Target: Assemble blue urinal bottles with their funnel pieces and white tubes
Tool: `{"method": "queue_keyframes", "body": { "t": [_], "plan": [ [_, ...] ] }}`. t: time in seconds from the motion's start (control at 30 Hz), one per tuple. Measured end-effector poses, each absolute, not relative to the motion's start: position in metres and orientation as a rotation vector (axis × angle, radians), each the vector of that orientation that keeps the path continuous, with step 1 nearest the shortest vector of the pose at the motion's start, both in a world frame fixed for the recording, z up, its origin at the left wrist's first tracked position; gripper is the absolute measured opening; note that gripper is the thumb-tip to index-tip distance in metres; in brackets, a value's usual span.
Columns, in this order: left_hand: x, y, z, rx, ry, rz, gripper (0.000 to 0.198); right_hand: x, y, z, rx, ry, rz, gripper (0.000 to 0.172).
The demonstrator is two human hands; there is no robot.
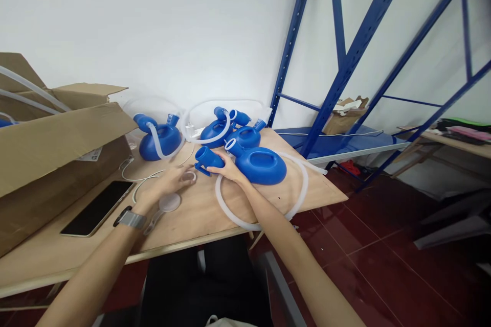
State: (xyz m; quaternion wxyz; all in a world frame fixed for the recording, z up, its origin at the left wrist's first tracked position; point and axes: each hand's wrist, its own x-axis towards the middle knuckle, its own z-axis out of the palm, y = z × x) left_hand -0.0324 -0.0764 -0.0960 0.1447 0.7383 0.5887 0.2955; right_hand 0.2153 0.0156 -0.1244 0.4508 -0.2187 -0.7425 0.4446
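Note:
My right hand (229,167) is wrapped round a blue cup-shaped piece (207,158) with a side handle, its open mouth tilted up to the left. My left hand (172,180), with a watch on its wrist, pinches a small whitish ring (190,177) just left of that piece. Right of my right hand lies a blue bottle (264,165) with an open white-rimmed neck. A clear tube (303,189) curves round below it, passing under my right forearm. A translucent round cap with a strap (169,203) rests on the table beside my left wrist.
More blue bottles (159,142) with tubes stand at the wooden table's (184,230) back edge. An open cardboard box (57,163) fills the left side. Near it lie a phone (97,208) and a white cable. Blue shelving (341,76) stands to the right.

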Motion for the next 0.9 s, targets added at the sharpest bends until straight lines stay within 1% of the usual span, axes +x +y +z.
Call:
{"method": "queue_keyframes", "body": {
  "t": [0.1,0.2,0.3,0.37,0.47,0.6,0.7,0.8,0.9],
  "plan": [
    [-0.035,-0.076,-0.074,1.985,1.83,1.005,0.074,0.216,0.013,-0.124,-0.579,-1.825,1.158,0.079],
    [-0.027,-0.083,-0.057,1.793,1.706,1.217,0.076,0.216,0.011,-0.127,-0.62,-1.845,1.168,0.079],
    [-0.011,-0.09,-0.054,1.955,1.596,1.141,0.075,0.215,0.012,-0.129,-0.58,-1.872,1.181,0.076],
    [-0.001,-0.093,-0.058,2.111,1.653,1.079,0.072,0.214,0.012,-0.129,-0.565,-1.871,1.186,0.074],
    [0.008,-0.093,-0.065,2.222,1.69,1.087,0.067,0.214,0.01,-0.127,-0.563,-1.867,1.168,0.074],
    [0.018,-0.089,-0.07,2.183,1.624,1.158,0.058,0.211,0.004,-0.123,-0.451,-1.872,1.149,0.072],
    [0.028,-0.087,-0.07,2.115,1.52,1.26,0.051,0.21,0.0,-0.12,-0.389,-1.807,1.199,0.069],
    [0.037,-0.086,-0.067,2.06,1.451,1.341,0.05,0.21,-0.003,-0.115,-0.354,-1.758,1.244,0.066],
    [0.039,-0.084,-0.058,2.11,1.39,1.312,0.052,0.215,-0.003,-0.11,-0.382,-1.719,1.266,0.063]
  ]
}}
